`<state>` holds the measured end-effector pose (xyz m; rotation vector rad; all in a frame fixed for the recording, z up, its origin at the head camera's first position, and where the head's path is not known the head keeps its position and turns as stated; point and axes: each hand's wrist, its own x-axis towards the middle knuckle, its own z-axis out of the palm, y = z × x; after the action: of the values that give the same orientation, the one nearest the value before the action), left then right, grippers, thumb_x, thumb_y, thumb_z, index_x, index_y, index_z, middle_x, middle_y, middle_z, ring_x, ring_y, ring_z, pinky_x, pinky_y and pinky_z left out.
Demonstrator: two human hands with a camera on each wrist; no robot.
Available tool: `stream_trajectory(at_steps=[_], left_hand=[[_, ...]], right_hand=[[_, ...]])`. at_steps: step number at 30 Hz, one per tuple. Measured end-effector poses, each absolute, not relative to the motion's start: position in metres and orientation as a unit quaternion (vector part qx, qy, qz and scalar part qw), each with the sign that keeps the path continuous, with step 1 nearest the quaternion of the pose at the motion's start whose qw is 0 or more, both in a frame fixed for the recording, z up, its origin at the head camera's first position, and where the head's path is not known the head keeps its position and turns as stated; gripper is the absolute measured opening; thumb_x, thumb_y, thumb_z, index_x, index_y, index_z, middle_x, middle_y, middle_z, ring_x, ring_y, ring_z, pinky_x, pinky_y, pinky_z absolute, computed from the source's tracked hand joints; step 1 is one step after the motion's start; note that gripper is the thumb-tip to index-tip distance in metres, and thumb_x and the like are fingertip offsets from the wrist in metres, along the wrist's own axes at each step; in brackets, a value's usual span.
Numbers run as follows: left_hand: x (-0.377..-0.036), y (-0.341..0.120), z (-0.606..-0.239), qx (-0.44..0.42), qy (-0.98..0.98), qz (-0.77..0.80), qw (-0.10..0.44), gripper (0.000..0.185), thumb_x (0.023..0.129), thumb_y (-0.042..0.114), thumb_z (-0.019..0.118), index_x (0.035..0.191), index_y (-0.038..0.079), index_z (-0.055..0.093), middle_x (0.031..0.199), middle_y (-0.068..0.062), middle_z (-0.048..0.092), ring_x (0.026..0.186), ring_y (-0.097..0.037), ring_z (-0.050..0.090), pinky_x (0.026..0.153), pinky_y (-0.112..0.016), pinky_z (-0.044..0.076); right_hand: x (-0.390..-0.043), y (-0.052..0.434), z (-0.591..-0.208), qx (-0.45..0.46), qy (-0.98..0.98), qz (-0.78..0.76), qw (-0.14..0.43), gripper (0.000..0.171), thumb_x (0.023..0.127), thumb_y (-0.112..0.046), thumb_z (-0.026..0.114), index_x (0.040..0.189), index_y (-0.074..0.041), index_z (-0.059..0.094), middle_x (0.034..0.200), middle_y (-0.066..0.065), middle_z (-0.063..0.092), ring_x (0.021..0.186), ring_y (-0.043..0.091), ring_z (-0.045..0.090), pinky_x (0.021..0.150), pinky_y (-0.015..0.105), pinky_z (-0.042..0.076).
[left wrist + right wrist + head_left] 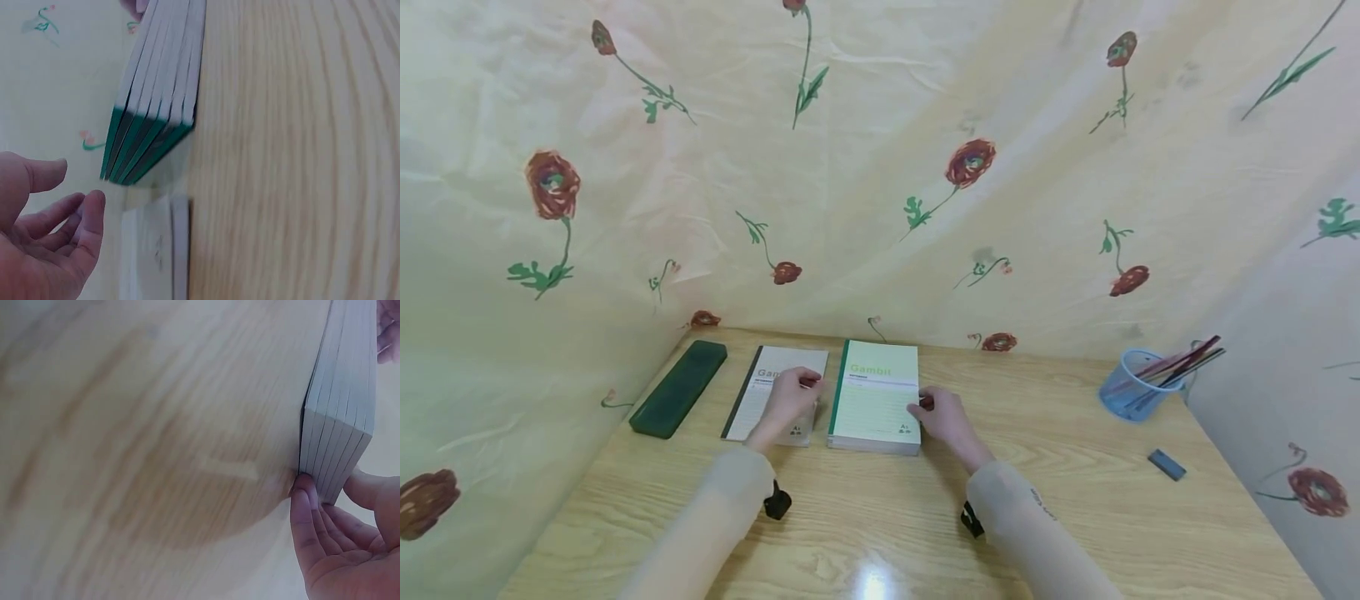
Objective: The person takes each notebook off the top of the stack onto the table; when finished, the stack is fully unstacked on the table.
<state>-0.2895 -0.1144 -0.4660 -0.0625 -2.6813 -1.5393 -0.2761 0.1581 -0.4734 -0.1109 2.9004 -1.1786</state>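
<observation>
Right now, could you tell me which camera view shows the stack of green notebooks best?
The head view: the stack of green notebooks lies whole on the table, its cover facing the camera, with the right hand at its edge. The left wrist view shows only the green spines; the right wrist view only the page edges.

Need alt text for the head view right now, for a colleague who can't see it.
A person's right hand grips the right edge of a stack of green notebooks on a wooden table; the left hand rests on a grey notebook beside it. A dark green case lies left, a blue pen cup right.
</observation>
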Motion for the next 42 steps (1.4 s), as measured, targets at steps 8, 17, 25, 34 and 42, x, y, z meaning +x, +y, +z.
stream_trajectory(at_steps=[8, 17, 25, 34, 42], left_hand=[[-0.284, -0.092, -0.48, -0.005, -0.847, -0.532, 0.0, 0.026, 0.091, 0.013, 0.071, 0.11, -0.005, 0.069, 0.099, -0.013, 0.068, 0.088, -0.023, 0.064, 0.076, -0.035, 0.055], [-0.28, -0.088, -0.485, 0.006, -0.843, -0.538, 0.006, 0.027, 0.089, 0.01, 0.074, 0.111, -0.005, 0.069, 0.1, -0.014, 0.069, 0.095, -0.027, 0.065, 0.086, -0.041, 0.054], [-0.277, -0.088, -0.48, -0.005, -0.849, -0.529, 0.003, 0.027, 0.091, 0.012, 0.072, 0.113, -0.004, 0.07, 0.103, -0.012, 0.069, 0.096, -0.026, 0.065, 0.084, -0.039, 0.055], [-0.276, -0.089, -0.478, -0.009, -0.846, -0.533, -0.002, 0.027, 0.092, 0.014, 0.072, 0.113, -0.002, 0.071, 0.104, -0.012, 0.069, 0.095, -0.026, 0.066, 0.081, -0.039, 0.056], [-0.278, -0.087, -0.48, -0.006, -0.853, -0.521, 0.012, 0.024, 0.098, 0.016, 0.064, 0.112, -0.002, 0.071, 0.101, -0.011, 0.069, 0.091, -0.023, 0.063, 0.076, -0.036, 0.054]], right_hand=[[-0.275, 0.162, -0.469, -0.009, 0.906, -0.422, 0.034, 0.036, 0.094, -0.013, 0.069, 0.123, 0.007, 0.061, 0.104, 0.017, 0.065, 0.088, 0.025, 0.063, 0.069, 0.032, 0.056], [-0.275, 0.164, -0.47, -0.012, 0.897, -0.44, 0.045, 0.038, 0.093, -0.015, 0.07, 0.123, 0.007, 0.062, 0.101, 0.014, 0.066, 0.084, 0.022, 0.062, 0.067, 0.03, 0.054], [-0.278, 0.162, -0.472, -0.007, 0.895, -0.445, 0.031, 0.034, 0.09, -0.021, 0.076, 0.109, 0.006, 0.067, 0.083, 0.008, 0.064, 0.067, 0.016, 0.059, 0.059, 0.026, 0.049], [-0.279, 0.163, -0.474, -0.005, 0.896, -0.443, 0.027, 0.028, 0.09, -0.018, 0.075, 0.104, 0.006, 0.068, 0.083, 0.009, 0.064, 0.068, 0.016, 0.058, 0.059, 0.026, 0.048], [-0.279, 0.165, -0.473, -0.001, 0.898, -0.44, 0.023, 0.028, 0.09, -0.017, 0.075, 0.105, 0.006, 0.068, 0.085, 0.009, 0.064, 0.071, 0.017, 0.056, 0.06, 0.026, 0.046]])
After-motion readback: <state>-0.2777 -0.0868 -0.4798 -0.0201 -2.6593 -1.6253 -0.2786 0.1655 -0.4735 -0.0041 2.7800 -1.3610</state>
